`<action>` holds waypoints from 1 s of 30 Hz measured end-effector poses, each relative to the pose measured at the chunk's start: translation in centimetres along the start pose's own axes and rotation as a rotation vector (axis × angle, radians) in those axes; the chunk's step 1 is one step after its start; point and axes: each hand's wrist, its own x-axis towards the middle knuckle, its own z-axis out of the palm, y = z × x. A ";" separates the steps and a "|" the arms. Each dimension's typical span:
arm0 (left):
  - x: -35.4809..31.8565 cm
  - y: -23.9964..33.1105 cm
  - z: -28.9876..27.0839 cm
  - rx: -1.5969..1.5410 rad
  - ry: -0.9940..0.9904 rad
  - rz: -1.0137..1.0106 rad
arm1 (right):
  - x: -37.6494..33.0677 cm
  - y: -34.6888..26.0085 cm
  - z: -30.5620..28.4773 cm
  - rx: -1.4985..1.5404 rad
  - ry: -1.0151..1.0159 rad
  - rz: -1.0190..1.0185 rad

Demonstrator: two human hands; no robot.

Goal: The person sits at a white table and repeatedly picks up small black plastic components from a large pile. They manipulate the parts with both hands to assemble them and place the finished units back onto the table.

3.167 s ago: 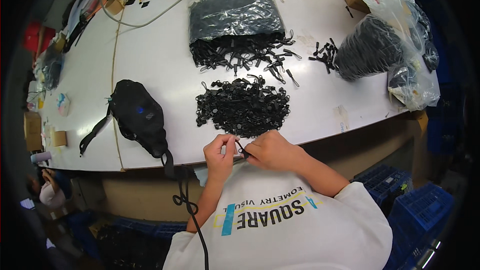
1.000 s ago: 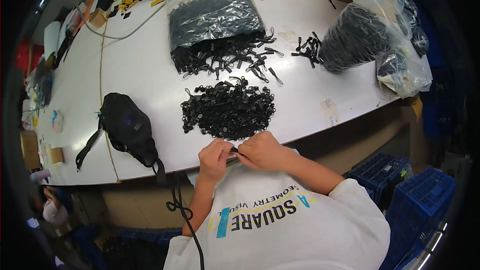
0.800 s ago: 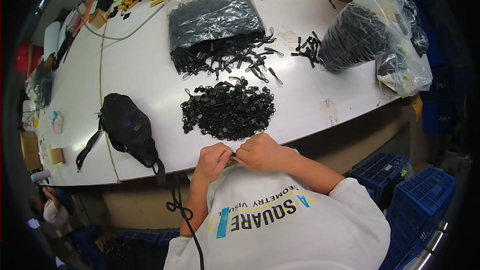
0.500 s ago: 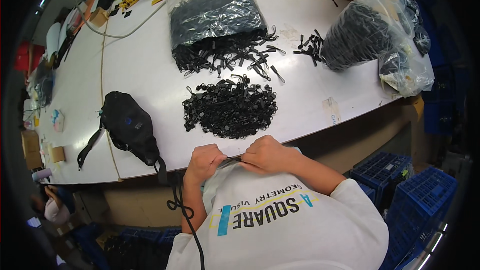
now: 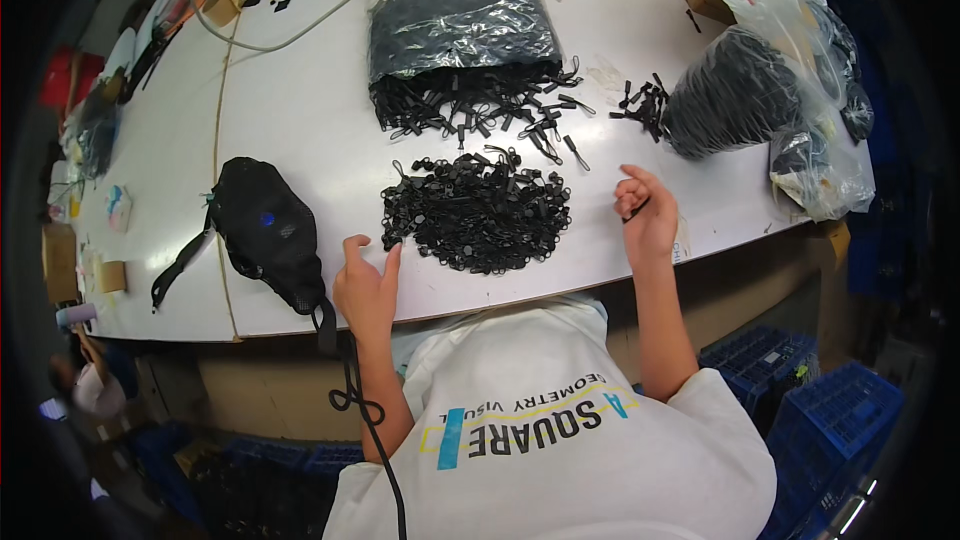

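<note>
My left hand (image 5: 366, 290) is open at the near left edge of a heap of small black plastic pieces (image 5: 480, 215), thumb and forefinger spread apart. To the right of the heap, my right hand (image 5: 650, 225) is raised over the table with its fingers curled. A small black piece (image 5: 634, 211) shows between those fingers, probably a cord-loop zipper pull, though most of it is hidden. Behind the heap, black zipper pulls with cord loops (image 5: 470, 105) spill from a clear plastic bag (image 5: 465, 30).
At the right stands another clear bag of black parts (image 5: 735, 90), with loose pulls (image 5: 645, 105) beside it. A black pouch (image 5: 265, 230) with a cord lies at the left of the white table (image 5: 310, 130). Blue crates (image 5: 840, 410) stand below on the right.
My hands were together at the table's front edge, pinching a thin black piece. Now they are apart: the left beside the heap, the right out to the right with a black piece.
</note>
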 end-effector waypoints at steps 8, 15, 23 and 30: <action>0.3 -0.8 1.2 0.074 -0.142 0.095 | -5.7 1.9 4.8 -0.492 -0.278 0.121; -0.4 -0.5 0.4 -0.279 -0.127 0.055 | -7.3 0.6 6.4 -0.853 -0.595 -0.147; -1.4 2.5 0.3 -1.027 -0.406 -0.073 | -7.0 1.4 9.0 -0.949 -0.900 -0.341; -2.3 4.0 1.1 -0.942 -0.552 -0.031 | -7.2 3.6 9.1 -1.067 -0.828 -0.557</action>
